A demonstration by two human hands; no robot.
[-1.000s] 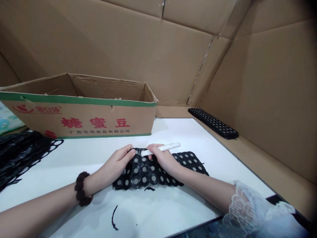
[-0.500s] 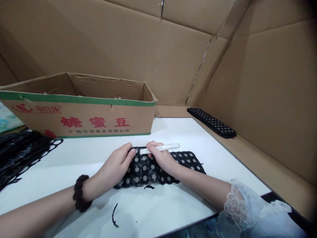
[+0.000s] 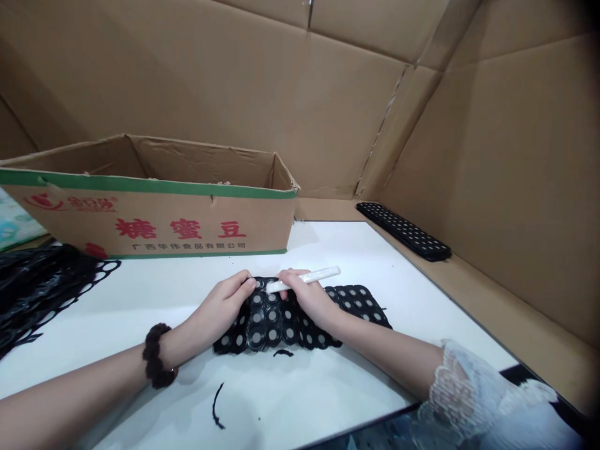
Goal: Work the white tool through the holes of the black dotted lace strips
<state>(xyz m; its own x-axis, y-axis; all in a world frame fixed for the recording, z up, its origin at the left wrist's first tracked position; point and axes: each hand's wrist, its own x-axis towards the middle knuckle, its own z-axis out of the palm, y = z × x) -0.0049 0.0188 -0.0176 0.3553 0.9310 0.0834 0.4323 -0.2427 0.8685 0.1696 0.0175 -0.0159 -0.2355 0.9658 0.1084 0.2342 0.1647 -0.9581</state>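
A black sheet dotted with rows of pale round spots lies across the white table in front of me. My left hand pinches its far left edge between thumb and fingers. In my right hand is a slim white pen-like tool, whose tip rests at the sheet's upper part beside my left thumb. The right fingers also touch the sheet's far edge, and that hand covers part of its middle. The tool's exact kind I cannot make out.
An open cardboard box stands behind on the left. Black perforated scrap is heaped at the left edge. Another dotted black strip lies by the right cardboard wall. Thin black offcuts lie near the front.
Both hands keep their hold and have barely moved. The white tool's tip has shifted very slightly along the sheet, and the view has moved a little.
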